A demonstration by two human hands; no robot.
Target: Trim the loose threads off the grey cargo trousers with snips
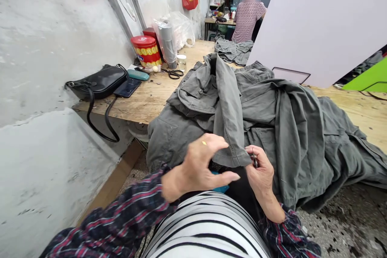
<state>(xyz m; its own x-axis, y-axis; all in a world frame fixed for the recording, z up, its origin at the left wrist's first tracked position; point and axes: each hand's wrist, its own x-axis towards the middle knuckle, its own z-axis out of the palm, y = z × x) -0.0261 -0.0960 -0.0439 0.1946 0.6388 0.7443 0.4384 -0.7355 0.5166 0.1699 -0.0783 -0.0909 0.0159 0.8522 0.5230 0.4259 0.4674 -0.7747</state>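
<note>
A pile of grey-green jackets (272, 121) hangs over the near edge of a wooden worktable (145, 100). My left hand (199, 165) pinches the end of a jacket strap or cuff (232, 145) between thumb and fingers. My right hand (261, 169) is closed on a small dark tool (254, 159), perhaps thread snips, right at the cuff's edge. Something blue (222, 188) shows just below my hands. Both sleeves are plaid.
At the table's left lie a black handbag (99, 82), a phone (127, 87), a teal case (138, 74), scissors (173, 73), red tins (146, 50) and a plastic-wrapped roll (167, 42). A wall runs along the left. A person (248, 16) sits at the back. A white board (320, 20) stands right.
</note>
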